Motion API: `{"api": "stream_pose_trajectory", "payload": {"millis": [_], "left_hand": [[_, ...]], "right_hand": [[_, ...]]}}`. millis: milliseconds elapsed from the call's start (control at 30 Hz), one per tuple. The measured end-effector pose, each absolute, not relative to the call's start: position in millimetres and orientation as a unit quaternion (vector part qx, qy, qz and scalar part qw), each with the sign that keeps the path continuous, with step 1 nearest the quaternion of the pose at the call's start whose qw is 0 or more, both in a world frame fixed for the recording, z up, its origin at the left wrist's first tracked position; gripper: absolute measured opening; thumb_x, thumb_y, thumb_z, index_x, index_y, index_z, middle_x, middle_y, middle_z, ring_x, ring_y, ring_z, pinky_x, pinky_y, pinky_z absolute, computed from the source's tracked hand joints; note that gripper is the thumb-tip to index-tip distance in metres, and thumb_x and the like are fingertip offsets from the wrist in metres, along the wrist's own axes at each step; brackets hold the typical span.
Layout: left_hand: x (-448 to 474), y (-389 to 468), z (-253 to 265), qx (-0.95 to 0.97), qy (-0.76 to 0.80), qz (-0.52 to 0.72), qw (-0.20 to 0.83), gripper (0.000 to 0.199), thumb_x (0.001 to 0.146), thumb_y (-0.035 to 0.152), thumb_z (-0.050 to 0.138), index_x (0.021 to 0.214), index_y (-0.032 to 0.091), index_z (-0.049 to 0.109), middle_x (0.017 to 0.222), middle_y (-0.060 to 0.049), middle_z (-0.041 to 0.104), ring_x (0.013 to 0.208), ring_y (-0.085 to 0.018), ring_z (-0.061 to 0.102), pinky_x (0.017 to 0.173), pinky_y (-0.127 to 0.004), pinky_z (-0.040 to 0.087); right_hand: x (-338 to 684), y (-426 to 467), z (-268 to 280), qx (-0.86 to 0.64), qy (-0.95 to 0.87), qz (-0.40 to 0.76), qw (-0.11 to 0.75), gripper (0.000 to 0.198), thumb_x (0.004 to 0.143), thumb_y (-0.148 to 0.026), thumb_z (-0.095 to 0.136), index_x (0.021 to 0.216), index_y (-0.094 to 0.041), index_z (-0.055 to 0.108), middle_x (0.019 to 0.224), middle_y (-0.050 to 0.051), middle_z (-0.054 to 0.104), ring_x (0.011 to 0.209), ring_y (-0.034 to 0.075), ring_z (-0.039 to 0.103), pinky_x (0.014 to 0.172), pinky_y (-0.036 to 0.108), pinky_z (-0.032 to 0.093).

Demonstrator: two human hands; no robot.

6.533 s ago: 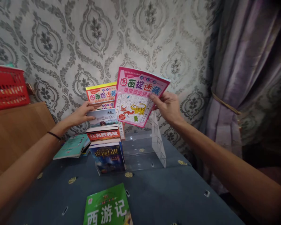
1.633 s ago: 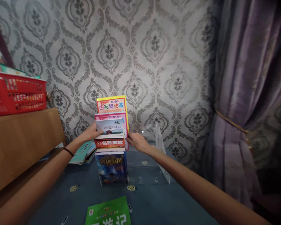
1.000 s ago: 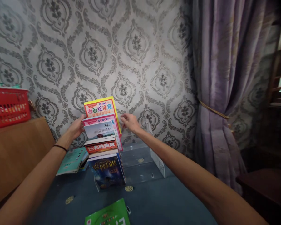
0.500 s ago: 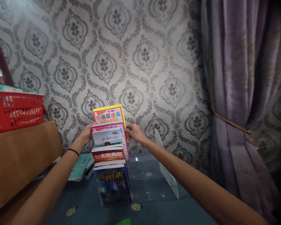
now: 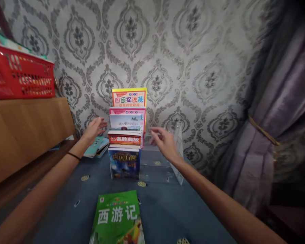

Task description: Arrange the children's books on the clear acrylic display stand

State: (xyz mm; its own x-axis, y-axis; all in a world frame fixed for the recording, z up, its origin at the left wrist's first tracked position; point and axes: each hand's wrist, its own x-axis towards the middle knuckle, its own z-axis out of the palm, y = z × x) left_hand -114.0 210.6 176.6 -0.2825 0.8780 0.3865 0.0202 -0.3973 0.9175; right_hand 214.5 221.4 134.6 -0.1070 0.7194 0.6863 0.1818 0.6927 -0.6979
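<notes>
Several books stand upright one behind another in a clear plastic book stand [image 5: 177, 159]. At the back rises a yellow-edged book [image 5: 129, 96], with a pink book [image 5: 143, 127] before it, then a pale landscape-covered book [image 5: 125, 121], an orange-red book [image 5: 124, 139] and a dark blue book [image 5: 125, 164] in front. My left hand [image 5: 95, 128] is held just left of the row, fingers stretched and holding nothing. Right of the row hovers my right hand [image 5: 165, 140], fingers loosely bent and apart, empty. A green book [image 5: 118, 217] lies flat at the near edge of view.
A red plastic basket [image 5: 22, 73] sits on a wooden cabinet [image 5: 30, 132] at left. Thin teal booklets [image 5: 95, 147] lie behind my left hand. The dark blue tablecloth [image 5: 162, 210] covers the table; patterned wall and a purple curtain [image 5: 266, 162] are behind and right.
Both hands have let go of the books at the back of the row and moved apart to either side. The view has tilted down, bringing the green book into sight.
</notes>
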Motion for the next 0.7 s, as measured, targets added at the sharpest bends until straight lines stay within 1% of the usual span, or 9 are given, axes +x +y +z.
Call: {"api": "stream_pose_trajectory", "payload": {"millis": [100,233,333,400,500,600,700], "left_hand": [[-119.5,169.6,128.2,0.502,0.471,0.661,0.298,0.056,0.082,0.067,0.065,0.109,0.019,0.063,0.111,-0.011,0.072,0.11,-0.025,0.068,0.089,-0.038,0.056],[-118.6,126.5,55.6,0.496,0.515,0.636,0.289,0.071,0.074,0.08,0.062,0.109,0.018,0.063,0.11,-0.013,0.072,0.112,-0.031,0.067,0.089,-0.044,0.056],[-113.9,116.4,21.5,0.502,0.531,0.625,0.274,0.073,0.076,0.082,0.058,0.111,0.018,0.062,0.112,-0.015,0.072,0.113,-0.034,0.067,0.091,-0.048,0.055],[-110.7,119.3,16.6,0.517,0.522,0.628,0.255,0.07,0.081,0.078,0.056,0.115,0.018,0.062,0.118,-0.016,0.071,0.118,-0.034,0.065,0.098,-0.051,0.052],[-106.1,128.8,28.3,0.549,0.493,0.639,0.216,0.063,0.088,0.07,0.053,0.124,0.019,0.059,0.13,-0.016,0.067,0.127,-0.031,0.061,0.11,-0.049,0.045],[-99.3,138.5,42.7,0.572,0.467,0.646,0.194,0.059,0.093,0.06,0.051,0.135,0.019,0.053,0.142,-0.016,0.061,0.135,-0.028,0.055,0.117,-0.047,0.039],[-89.4,147.8,50.4,0.589,0.446,0.643,0.201,0.062,0.095,0.054,0.048,0.144,0.017,0.046,0.153,-0.017,0.051,0.142,-0.027,0.048,0.121,-0.045,0.034]], "right_hand": [[219.0,178.5,91.7,-0.334,-0.714,0.25,0.563,0.036,0.093,-0.048,0.056,0.108,-0.018,0.069,0.094,0.009,0.075,0.066,0.019,0.072,0.053,0.027,0.055],[212.1,137.3,39.8,-0.356,-0.709,0.28,0.541,0.035,0.096,-0.049,0.054,0.11,-0.02,0.069,0.097,0.01,0.076,0.071,0.02,0.073,0.055,0.028,0.056],[201.2,127.4,22.9,-0.363,-0.719,0.248,0.538,0.031,0.098,-0.044,0.053,0.108,-0.021,0.07,0.1,0.01,0.076,0.079,0.021,0.074,0.061,0.03,0.057],[193.3,129.3,25.7,-0.365,-0.726,0.208,0.545,0.029,0.098,-0.041,0.052,0.11,-0.021,0.07,0.102,0.01,0.075,0.087,0.022,0.073,0.07,0.032,0.058],[181.7,137.8,41.5,-0.363,-0.724,0.152,0.566,0.03,0.098,-0.039,0.052,0.115,-0.02,0.068,0.11,0.011,0.073,0.096,0.023,0.07,0.08,0.036,0.058],[170.5,149.4,54.4,-0.36,-0.726,0.122,0.573,0.039,0.099,-0.042,0.051,0.128,-0.02,0.063,0.124,0.014,0.068,0.105,0.025,0.067,0.083,0.038,0.058],[159.8,163.0,56.6,-0.365,-0.73,0.106,0.568,0.052,0.099,-0.047,0.048,0.143,-0.019,0.053,0.137,0.017,0.062,0.119,0.028,0.062,0.095,0.044,0.055]]}}
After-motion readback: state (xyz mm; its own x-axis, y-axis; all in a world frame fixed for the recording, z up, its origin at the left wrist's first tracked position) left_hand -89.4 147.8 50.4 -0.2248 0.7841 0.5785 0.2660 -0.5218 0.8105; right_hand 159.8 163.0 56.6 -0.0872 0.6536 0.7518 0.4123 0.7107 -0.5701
